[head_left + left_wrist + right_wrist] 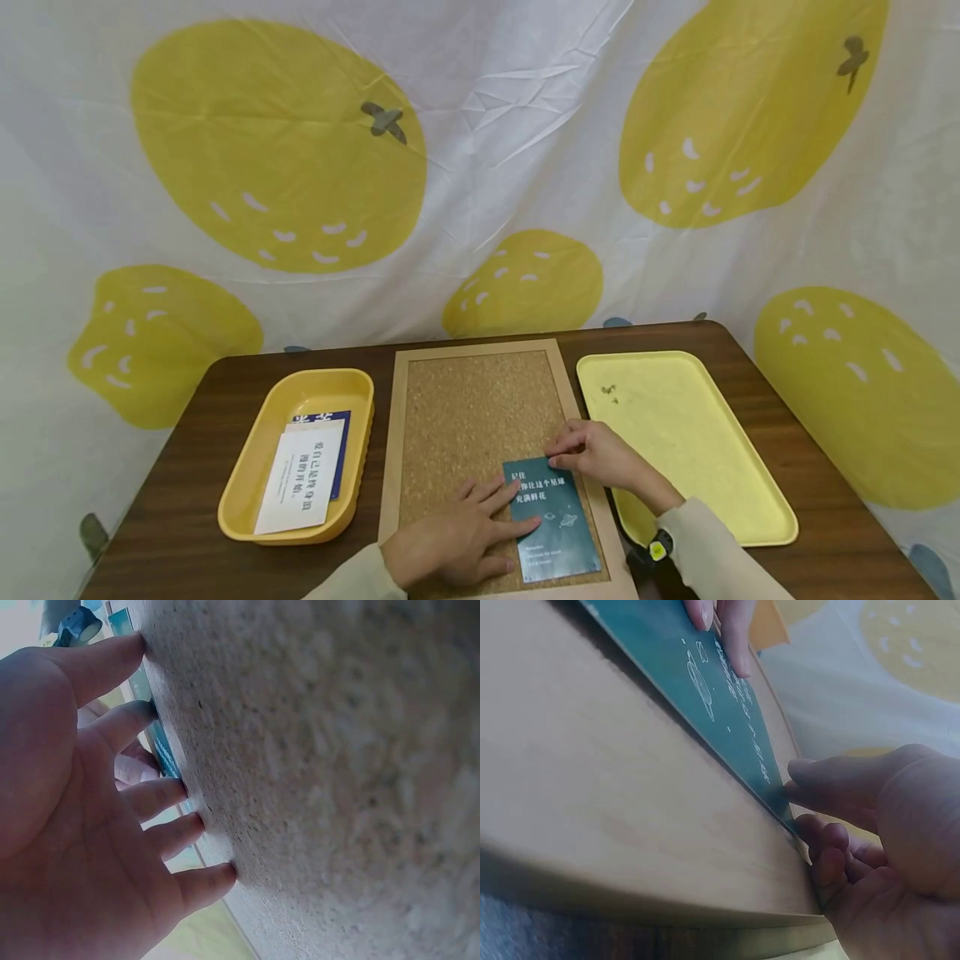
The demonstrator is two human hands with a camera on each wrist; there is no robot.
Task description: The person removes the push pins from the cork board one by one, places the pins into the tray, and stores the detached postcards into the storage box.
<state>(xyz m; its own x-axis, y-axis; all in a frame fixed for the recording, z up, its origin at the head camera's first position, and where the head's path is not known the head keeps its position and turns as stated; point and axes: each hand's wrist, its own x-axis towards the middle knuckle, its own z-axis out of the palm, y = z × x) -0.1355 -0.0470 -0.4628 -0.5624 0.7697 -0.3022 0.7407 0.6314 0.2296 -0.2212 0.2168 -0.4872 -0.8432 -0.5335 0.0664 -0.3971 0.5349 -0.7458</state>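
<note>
A teal card [555,521] with white lettering and planet drawings lies on the lower right of a wood-framed cork board [480,400]. My left hand [468,533] is spread flat, its index and middle fingertips resting on the card's left side. In the left wrist view the other fingertips touch the cork. My right hand [592,454] pinches the card's upper right corner between thumb and fingers, the others curled beneath. The pinched corner is partly hidden by the fingers in the right wrist view. Small specks show at the card's bottom corners.
Left of the board stands an orange-yellow basket [360,450] holding a white card [300,479] and a dark blue card [339,467]. A pale yellow tray [675,425] lies to the right, under my right forearm. A lemon-print curtain [480,167] hangs behind the table.
</note>
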